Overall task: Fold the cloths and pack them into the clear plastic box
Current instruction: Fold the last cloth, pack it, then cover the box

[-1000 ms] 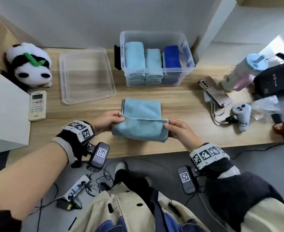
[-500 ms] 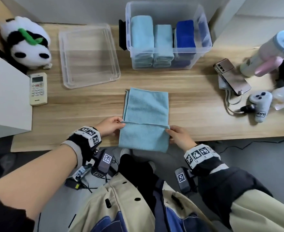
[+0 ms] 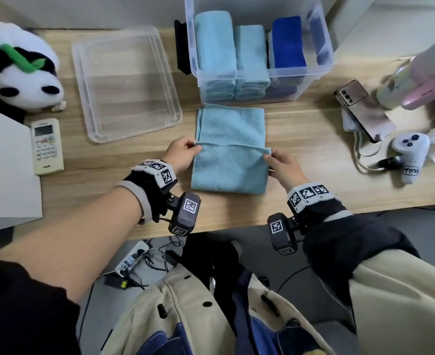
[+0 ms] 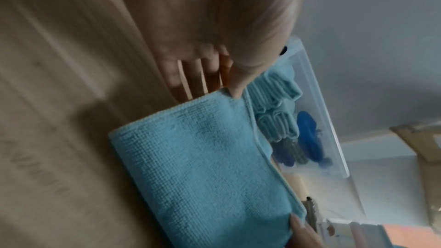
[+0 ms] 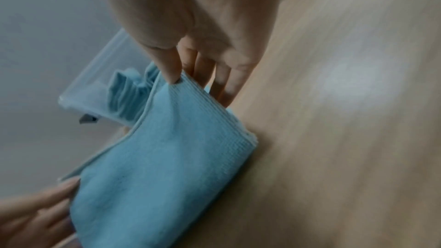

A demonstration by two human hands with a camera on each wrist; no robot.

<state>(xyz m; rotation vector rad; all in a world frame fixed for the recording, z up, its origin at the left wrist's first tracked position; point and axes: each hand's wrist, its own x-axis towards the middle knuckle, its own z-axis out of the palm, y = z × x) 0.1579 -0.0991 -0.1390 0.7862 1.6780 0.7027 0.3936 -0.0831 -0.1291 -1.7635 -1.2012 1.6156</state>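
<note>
Left hand (image 3: 180,156) pinches left end of folded-over hem of light blue cloth (image 3: 230,147); right hand (image 3: 283,166) pinches right end. Cloth flat on counter (image 3: 301,139), between hands, long axis 12–6. Clear plastic box (image 3: 324,47) just beyond cloth's far edge, at 12. Likely next: carry hem toward 12; both hands equally near.

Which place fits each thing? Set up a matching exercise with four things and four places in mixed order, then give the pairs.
Things:
1. panda
2. lid
3. dark blue cloth
4. phone

Places:
A. inside the box
B. right of the box
C. far left of the desk
D. left of the box

Pairs: 1-C, 2-D, 3-A, 4-B
</note>
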